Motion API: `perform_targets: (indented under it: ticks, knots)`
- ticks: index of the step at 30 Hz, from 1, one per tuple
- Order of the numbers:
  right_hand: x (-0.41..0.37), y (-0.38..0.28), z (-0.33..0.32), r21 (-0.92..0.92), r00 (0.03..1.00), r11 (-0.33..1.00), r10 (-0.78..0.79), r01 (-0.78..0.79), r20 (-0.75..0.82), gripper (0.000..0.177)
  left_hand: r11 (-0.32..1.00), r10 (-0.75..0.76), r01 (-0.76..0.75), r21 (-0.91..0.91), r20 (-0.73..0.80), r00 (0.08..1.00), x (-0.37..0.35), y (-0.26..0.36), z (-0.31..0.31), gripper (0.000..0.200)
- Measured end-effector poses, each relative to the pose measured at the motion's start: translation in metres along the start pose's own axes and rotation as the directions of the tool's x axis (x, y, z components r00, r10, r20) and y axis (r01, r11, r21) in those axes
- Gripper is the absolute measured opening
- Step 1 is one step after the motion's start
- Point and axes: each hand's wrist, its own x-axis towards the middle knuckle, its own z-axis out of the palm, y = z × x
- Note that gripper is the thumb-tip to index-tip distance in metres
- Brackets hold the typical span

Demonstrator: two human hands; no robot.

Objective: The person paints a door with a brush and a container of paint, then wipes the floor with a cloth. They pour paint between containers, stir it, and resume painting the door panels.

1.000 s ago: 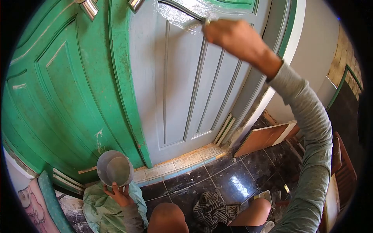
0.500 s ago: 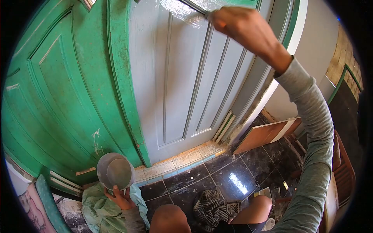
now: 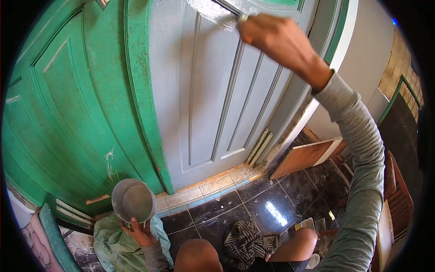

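Observation:
My left hand [image 3: 139, 233] grips the lower side of a round grey plastic tub [image 3: 121, 204]; the tub is tilted so its inside shows, and grey paint seems to be in it. High in the view, my right hand [image 3: 276, 38] is closed round the handle of what looks like a paint roller [image 3: 229, 7]. Its dark metal rod runs up and left past the top edge, so its head is hidden. Behind this hand stands a panelled door [image 3: 210, 81] coated in grey, with shiny wet paint near the top and a green patch at the upper right.
To the left is a green door panel [image 3: 59, 118]. A pale green cloth [image 3: 115, 249] lies beneath the tub. A patterned cloth [image 3: 249, 242] sits on the dark tiled floor [image 3: 276, 195]. Rightward are a leaning brown board [image 3: 301, 158] and a wooden chair [image 3: 398, 186].
My right hand has shifted slightly left with the roller. My left hand and the tub stay nearly where they were; the whole view has drifted a little.

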Motion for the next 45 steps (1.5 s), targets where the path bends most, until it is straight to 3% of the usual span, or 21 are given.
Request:
perform_targets:
  ticks: [2,4,7,9,12,13,14,15,16,18,20,22,25,29,31,34,36,37,39,42,45]
  knots:
    - [-0.007,-0.007,0.01,-0.059,0.995,0.998,0.018,-0.024,-0.098,0.009,1.0,0.0,0.0,0.002,0.008,1.0,0.001,-0.002,0.0,0.077]
    - [-0.024,-0.059,0.024,0.117,0.997,0.993,-0.028,0.02,0.07,0.01,1.0,0.005,-0.005,0.003,0.024,1.0,-0.001,-0.005,-0.002,0.077]
    - [-0.078,-0.156,0.065,0.179,0.966,0.955,-0.251,0.236,0.067,0.015,1.0,-0.007,0.007,-0.021,0.033,0.999,-0.002,-0.006,-0.003,0.077]
    - [-0.087,-0.191,0.06,0.478,0.938,0.867,-0.269,0.138,0.217,0.012,1.0,-0.01,0.011,-0.009,0.031,0.999,-0.003,-0.004,-0.005,0.078]
    - [-0.077,-0.165,0.059,0.64,0.979,0.769,-0.128,-0.005,0.162,0.007,1.0,-0.029,0.029,0.002,0.041,0.999,-0.003,-0.004,-0.005,0.08]
    - [-0.061,-0.129,0.048,0.492,0.965,0.871,-0.128,-0.002,0.23,0.006,0.999,-0.039,0.039,0.004,0.042,0.998,-0.004,-0.005,-0.005,0.08]
    - [-0.051,-0.092,0.044,0.512,0.958,0.841,0.023,-0.173,0.286,0.01,0.999,-0.036,0.036,0.013,0.05,0.998,-0.005,-0.007,-0.004,0.081]
    - [-0.046,-0.055,0.047,0.542,0.966,0.81,0.109,-0.223,0.235,0.011,0.999,-0.034,0.033,0.023,0.054,0.998,-0.005,-0.008,-0.001,0.083]
    - [-0.031,-0.033,0.023,0.369,0.967,0.899,0.181,-0.236,0.177,0.01,0.999,-0.032,0.03,0.032,0.056,0.998,-0.005,-0.01,0.001,0.084]
    - [-0.022,-0.011,0.013,0.099,0.987,0.986,0.144,-0.136,-0.077,0.01,0.998,-0.05,0.047,0.048,0.052,0.997,-0.006,-0.014,0.004,0.084]
    - [-0.026,-0.025,0.015,-0.003,0.996,0.998,0.064,-0.065,-0.068,0.011,0.997,-0.063,0.059,0.057,0.059,0.996,-0.007,-0.02,0.004,0.084]
    - [-0.046,-0.088,0.038,0.159,0.999,0.987,-0.011,0.019,-0.048,0.012,0.997,-0.054,0.051,0.054,0.073,0.996,-0.006,-0.025,0.0,0.084]
    - [-0.091,-0.202,0.068,0.194,0.971,0.965,-0.203,0.178,0.122,0.015,0.997,-0.063,0.058,0.049,0.09,0.994,-0.007,-0.025,-0.007,0.084]
    - [-0.138,-0.29,0.088,0.579,0.934,0.81,-0.269,0.088,0.234,0.012,0.996,-0.067,0.061,0.072,0.09,0.994,-0.009,-0.023,-0.014,0.084]
    - [-0.133,-0.276,0.088,0.632,0.948,0.775,-0.206,0.007,0.242,0.009,0.996,-0.062,0.055,0.073,0.095,0.994,-0.011,-0.022,-0.012,0.083]
    - [-0.102,-0.166,0.072,0.587,0.94,0.768,0.054,-0.256,0.338,0.008,0.994,-0.09,0.086,0.06,0.061,0.994,-0.014,-0.023,-0.009,0.081]
    - [-0.079,-0.109,0.044,0.41,0.963,0.874,0.198,-0.259,0.185,0.011,0.994,-0.096,0.092,0.065,0.067,0.993,-0.014,-0.026,-0.004,0.082]
    - [-0.07,-0.087,0.038,0.339,0.971,0.914,0.237,-0.224,0.001,0.011,0.993,-0.1,0.095,0.067,0.072,0.992,-0.015,-0.028,-0.001,0.082]
    - [-0.065,-0.075,0.025,0.105,0.975,0.971,0.219,-0.213,-0.048,0.008,0.992,-0.112,0.104,0.074,0.099,0.989,-0.018,-0.032,0.002,0.082]
    - [-0.075,-0.113,0.044,0.222,0.983,0.974,0.077,-0.039,-0.167,0.009,0.992,-0.116,0.108,0.07,0.12,0.986,-0.022,-0.035,0.005,0.083]
    - [-0.121,-0.229,0.079,0.314,0.994,0.949,-0.029,-0.006,0.108,0.012,0.985,-0.145,0.134,0.109,0.105,0.984,-0.026,-0.037,-0.001,0.083]
